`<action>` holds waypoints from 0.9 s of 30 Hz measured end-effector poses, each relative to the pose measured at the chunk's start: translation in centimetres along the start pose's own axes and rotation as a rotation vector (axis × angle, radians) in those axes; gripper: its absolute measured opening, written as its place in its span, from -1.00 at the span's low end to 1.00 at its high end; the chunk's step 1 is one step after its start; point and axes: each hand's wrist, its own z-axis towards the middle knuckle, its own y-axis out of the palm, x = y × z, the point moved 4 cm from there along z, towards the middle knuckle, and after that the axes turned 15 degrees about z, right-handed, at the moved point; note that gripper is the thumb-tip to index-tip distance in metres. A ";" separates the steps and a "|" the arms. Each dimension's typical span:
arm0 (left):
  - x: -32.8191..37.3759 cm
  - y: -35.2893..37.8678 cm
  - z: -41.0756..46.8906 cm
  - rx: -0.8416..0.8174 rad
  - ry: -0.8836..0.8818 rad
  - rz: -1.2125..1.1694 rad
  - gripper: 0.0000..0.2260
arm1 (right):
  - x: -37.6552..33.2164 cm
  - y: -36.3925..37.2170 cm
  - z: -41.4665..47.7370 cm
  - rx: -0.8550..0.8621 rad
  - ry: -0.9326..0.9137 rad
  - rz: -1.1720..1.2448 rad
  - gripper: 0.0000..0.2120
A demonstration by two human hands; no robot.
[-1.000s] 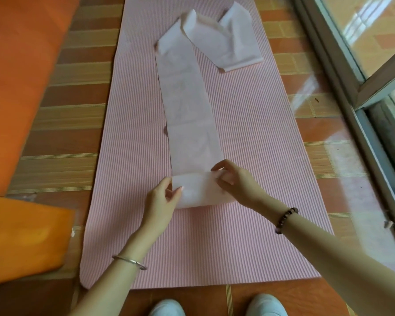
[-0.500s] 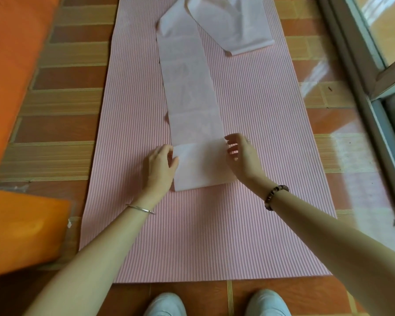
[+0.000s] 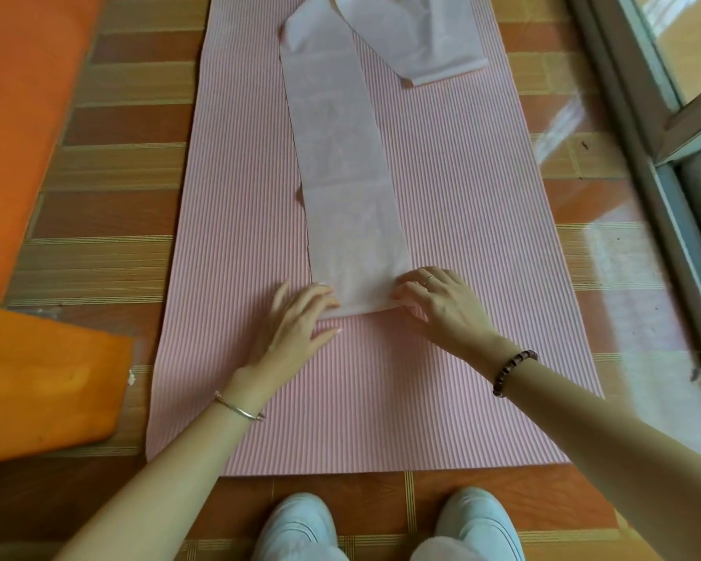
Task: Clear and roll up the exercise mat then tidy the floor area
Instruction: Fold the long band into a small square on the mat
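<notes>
Mid-frame on the mat, my left grip touches the band with straight fingers. My right grip pinches its fold.

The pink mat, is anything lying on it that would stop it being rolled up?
Yes. A long white strip lies along the middle of the pink mat, running from its folded near end to the far end, where it doubles back to the right. The left hand and the right hand touch that near end.
</notes>
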 end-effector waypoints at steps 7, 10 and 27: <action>0.6 -2.2 0.7 0.065 -0.031 -0.091 -0.86 | -0.9 -0.7 -1.0 0.002 0.016 0.072 -0.82; 1.1 -3.3 -0.3 0.030 -0.051 -0.224 -0.90 | -1.8 -1.0 -2.0 -0.021 0.054 0.199 -0.74; -4.3 -2.5 7.3 0.039 -0.419 -0.246 -0.97 | 3.3 -0.1 8.2 0.164 0.650 0.637 -0.78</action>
